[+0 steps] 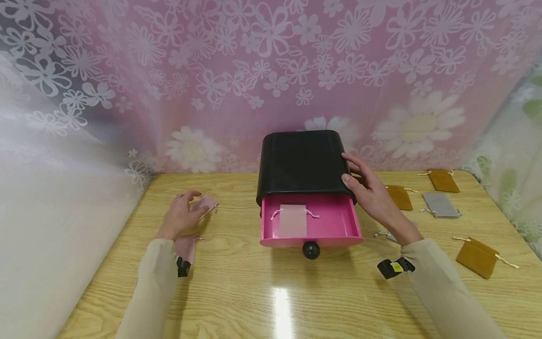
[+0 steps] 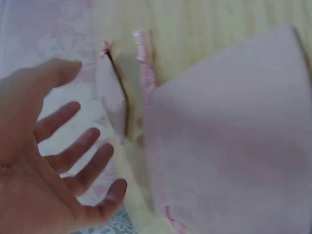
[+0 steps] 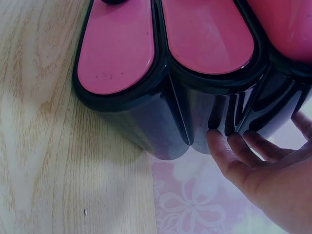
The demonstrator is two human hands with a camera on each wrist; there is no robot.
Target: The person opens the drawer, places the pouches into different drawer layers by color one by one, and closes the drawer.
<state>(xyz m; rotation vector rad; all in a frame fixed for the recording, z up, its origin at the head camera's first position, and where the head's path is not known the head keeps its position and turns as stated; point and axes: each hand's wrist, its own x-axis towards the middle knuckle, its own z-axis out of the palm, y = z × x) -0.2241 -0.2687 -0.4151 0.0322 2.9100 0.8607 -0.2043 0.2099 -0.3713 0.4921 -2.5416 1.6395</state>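
Observation:
A black drawer unit (image 1: 302, 162) with pink drawers stands at the back middle, its top drawer (image 1: 332, 219) pulled out. Inside that drawer lies a pink drawstring pouch (image 1: 293, 221). My right hand (image 1: 372, 195) rests against the unit's right side, thumb at the top edge; its fingertips (image 3: 219, 141) touch the black casing in the right wrist view. At the left, my left hand (image 1: 183, 214) hovers at another pink pouch (image 1: 207, 202), fingers loosely bent and apart from it in the left wrist view. One more pink pouch (image 2: 229, 136) lies below the left wrist.
On the right of the wooden table (image 1: 237, 292) lie brown pouches (image 1: 478, 258) and grey pouches (image 1: 441, 205), some partly behind my right arm. A round black knob (image 1: 311, 250) juts from the open drawer. A flowered curtain (image 1: 254, 94) hangs behind the table.

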